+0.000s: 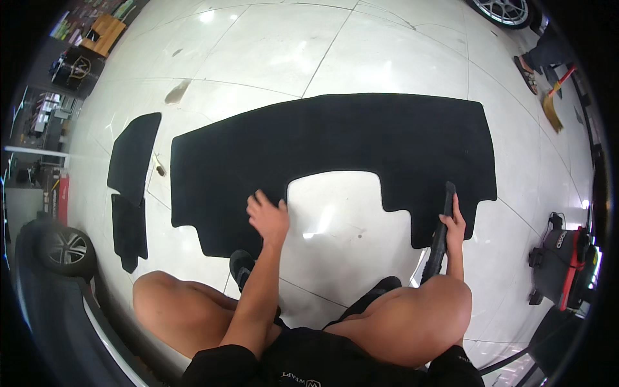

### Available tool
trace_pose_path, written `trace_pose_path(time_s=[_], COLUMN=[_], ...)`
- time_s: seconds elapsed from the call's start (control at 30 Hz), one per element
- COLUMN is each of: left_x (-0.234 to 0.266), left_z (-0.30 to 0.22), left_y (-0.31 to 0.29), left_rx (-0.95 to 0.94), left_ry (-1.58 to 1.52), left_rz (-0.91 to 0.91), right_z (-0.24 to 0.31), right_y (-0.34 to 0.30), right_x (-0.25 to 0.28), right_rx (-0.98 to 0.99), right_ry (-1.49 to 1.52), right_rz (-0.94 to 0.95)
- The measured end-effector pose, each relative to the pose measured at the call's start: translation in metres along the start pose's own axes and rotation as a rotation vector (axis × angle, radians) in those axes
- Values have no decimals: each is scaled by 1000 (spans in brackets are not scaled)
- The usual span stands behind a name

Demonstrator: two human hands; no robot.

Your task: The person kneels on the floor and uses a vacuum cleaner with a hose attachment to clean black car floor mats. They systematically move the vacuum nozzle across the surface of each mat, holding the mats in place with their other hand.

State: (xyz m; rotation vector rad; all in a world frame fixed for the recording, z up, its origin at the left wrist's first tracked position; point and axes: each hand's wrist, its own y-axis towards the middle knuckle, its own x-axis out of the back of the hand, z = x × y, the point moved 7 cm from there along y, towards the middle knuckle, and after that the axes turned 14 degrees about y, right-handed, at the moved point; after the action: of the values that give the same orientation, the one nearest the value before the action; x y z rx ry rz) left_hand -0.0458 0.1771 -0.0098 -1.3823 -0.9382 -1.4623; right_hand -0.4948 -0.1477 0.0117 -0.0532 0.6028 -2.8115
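Mat plain black; nozzle black; floor white

1. Upper right edge: a silver spoked wheel.
2. Just below it: a person's sandalled foot near a red-handled, straw-coloured broom.
3. Lower left: a dark car with a dark-tyred car wheel.
4. Upper left: a wood-coloured block.

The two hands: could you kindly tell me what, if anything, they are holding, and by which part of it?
The right hand holds a long black tool near its far end, behind the tip; the left hand holds nothing.
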Motion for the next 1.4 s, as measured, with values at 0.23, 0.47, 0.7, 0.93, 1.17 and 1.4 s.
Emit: trace_pose_path(time_s=[0.23, 0.47, 0.7, 0.93, 1.17, 1.4], left_x=[-57, -67, -32, -39, -44, -52], left_z=[51, 46, 140, -66, -177, -175], left_y=[-32, 28, 282, 236, 50, 19], left_rx=[232, 70, 45, -209, -393, -540], left_ry=[40, -48, 342, -72, -318, -173], left_rz=[328, 162, 3, 82, 15, -87], right_z=[4, 30, 60, 54, 60, 60], right_y=[34, 14, -22, -71, -79, -78], right_x=[-4, -2, -19, -5, -31, -26], right_rx=[93, 74, 107, 33, 7, -16], right_ry=[-99, 5, -4, 40, -13, -1], right_rz=[-65, -18, -20, -195, -115, -132])
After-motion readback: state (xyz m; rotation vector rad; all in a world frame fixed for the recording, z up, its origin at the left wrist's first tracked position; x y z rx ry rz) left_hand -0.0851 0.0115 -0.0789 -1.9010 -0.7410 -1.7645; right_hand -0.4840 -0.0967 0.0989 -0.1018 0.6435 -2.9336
